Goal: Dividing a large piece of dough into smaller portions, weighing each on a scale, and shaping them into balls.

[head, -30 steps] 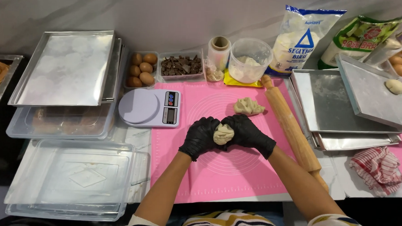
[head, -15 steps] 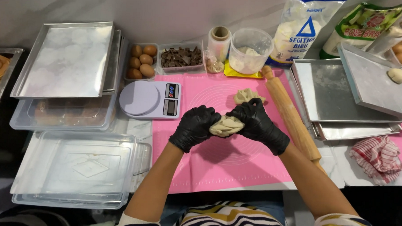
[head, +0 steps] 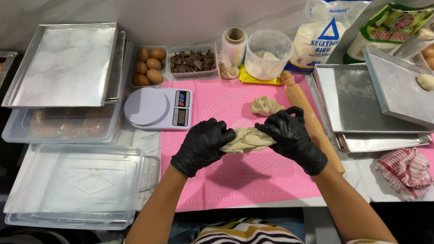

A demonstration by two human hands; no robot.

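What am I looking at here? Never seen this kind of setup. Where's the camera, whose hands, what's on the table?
There is no machine here. One camera sits on a person's head and looks down, so the two arms coming in from the bottom edge are that person's own.

Both hands wear black gloves. The left hand and the right hand each have a grip on one end of a stretched piece of dough, held above a pink mat.

A smaller dough lump lies on the mat, with a wooden rolling pin along its right edge. Left of the mat stands a kitchen scale. Behind are eggs, a tub of chocolate pieces and a clear container of something white. Metal trays are stacked at far left, more trays at right, beside a red-striped cloth.
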